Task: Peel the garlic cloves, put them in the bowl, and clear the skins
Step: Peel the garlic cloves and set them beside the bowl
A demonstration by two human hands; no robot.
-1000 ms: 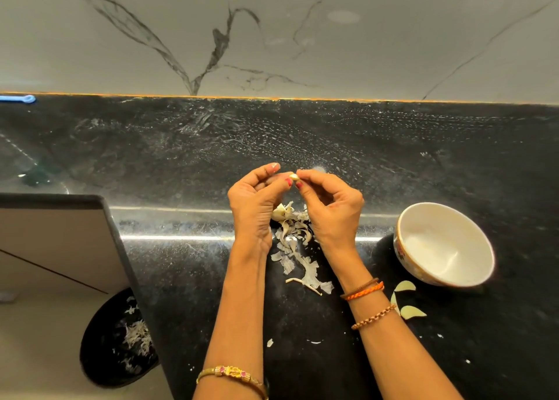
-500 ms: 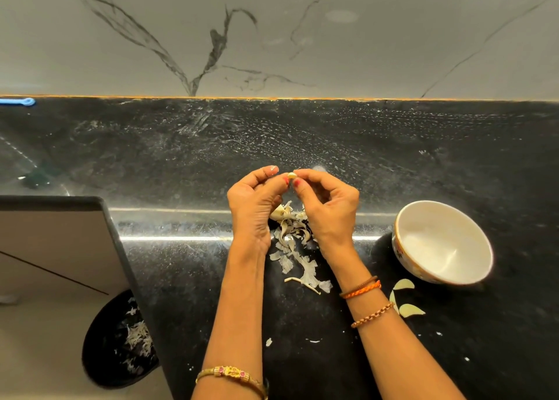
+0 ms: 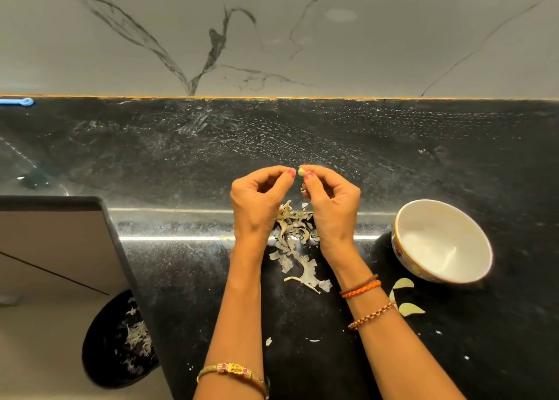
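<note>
Still peeling: my right hand (image 3: 331, 204) pinches the small pale garlic clove (image 3: 301, 172), my left hand (image 3: 257, 201) curled empty beside it; next, the white ceramic bowl (image 3: 472, 274) at three o'clock.

Home kitchen: black stone counter (image 3: 393, 164), marble backsplash (image 3: 393, 37)

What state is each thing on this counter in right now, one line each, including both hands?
garlic clove: pinched at the right fingertips, off the counter
right hand: pinches the clove
left hand: curled, fingertips beside the clove
bowl: tilted, looks empty
peeled cloves: loose on the counter, outside the bowl
skins: piled under the hands
bin: open, skins inside
</note>
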